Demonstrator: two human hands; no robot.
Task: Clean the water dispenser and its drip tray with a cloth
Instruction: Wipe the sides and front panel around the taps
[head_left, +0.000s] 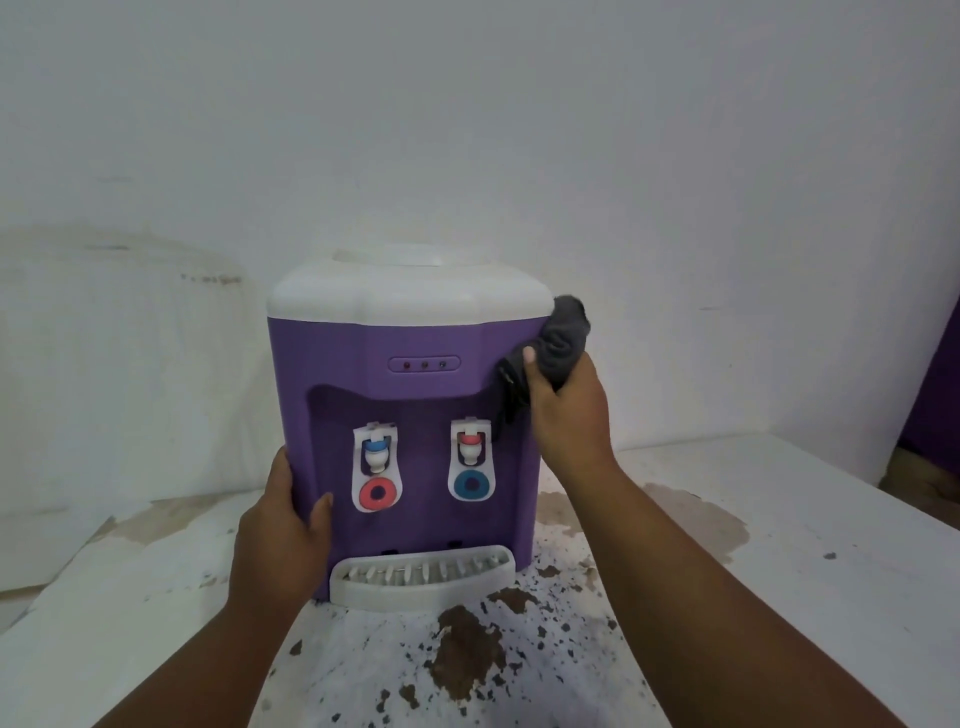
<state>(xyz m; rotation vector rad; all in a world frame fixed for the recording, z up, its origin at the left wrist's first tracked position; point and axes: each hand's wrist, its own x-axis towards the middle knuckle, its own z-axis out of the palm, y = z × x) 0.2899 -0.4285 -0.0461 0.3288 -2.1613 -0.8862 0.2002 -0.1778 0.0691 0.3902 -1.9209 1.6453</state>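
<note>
Two hands on the purple water dispenser (410, 395), one bracing, one wiping.
At the lower left corner the left hand (283, 512) clasps it, thumb on the front and fingers wrapped round the side. The water dispenser stands upright on the stained table (779, 545), its drip tray (423, 574) low at the front. The right hand (569, 410) grips the bunched grey cloth (561, 338) against the upper right edge, so the tray lies below and left of it.

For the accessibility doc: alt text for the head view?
Right hand holds a dark grey cloth against the upper right edge of the purple water dispenser; left hand grips its lower left side. White drip tray in front.
</note>
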